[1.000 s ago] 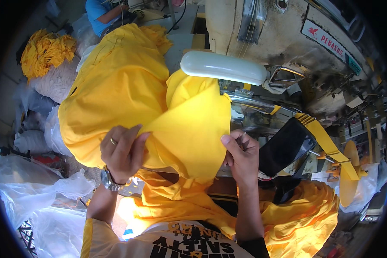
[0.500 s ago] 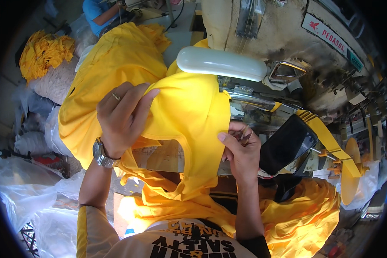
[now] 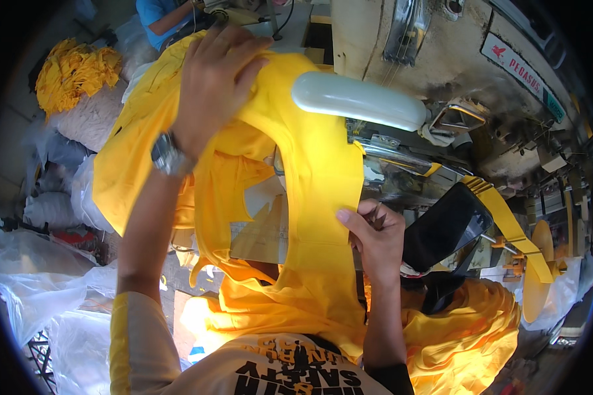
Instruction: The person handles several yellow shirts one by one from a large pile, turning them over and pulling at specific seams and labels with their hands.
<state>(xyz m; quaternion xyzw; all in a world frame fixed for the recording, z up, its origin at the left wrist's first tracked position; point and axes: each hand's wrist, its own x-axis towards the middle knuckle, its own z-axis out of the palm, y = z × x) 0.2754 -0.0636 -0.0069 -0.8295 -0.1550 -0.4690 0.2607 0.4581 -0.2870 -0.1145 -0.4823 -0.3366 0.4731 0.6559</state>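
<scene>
A yellow fabric garment (image 3: 319, 191) lies across the sewing machine bed, its straight right edge running under the machine's pale rounded cover (image 3: 359, 101). My left hand (image 3: 214, 89) has hold of the garment's far left part, fingers bent over the cloth and slightly blurred. At the near right edge, my right hand (image 3: 379, 240) pinches the cloth with thumb and fingers. Something small and dark shows among the right fingers, too hidden to name. A narrow yellow strip (image 3: 507, 224) feeds toward the machine from the right. The needle area is hidden behind the cover.
The sewing machine body (image 3: 408, 39) fills the upper right. A black phone (image 3: 447, 227) stands right of my right hand. More yellow cloth (image 3: 461, 329) hangs at the lower right. Plastic bags (image 3: 46, 283) lie at left, below a yellow bundle (image 3: 76, 76). A person in blue (image 3: 157, 23) sits beyond.
My left hand has moved farther away and slightly right, drawing the cloth along and straightening its right edge. My right hand stays at that edge, a little lower.
</scene>
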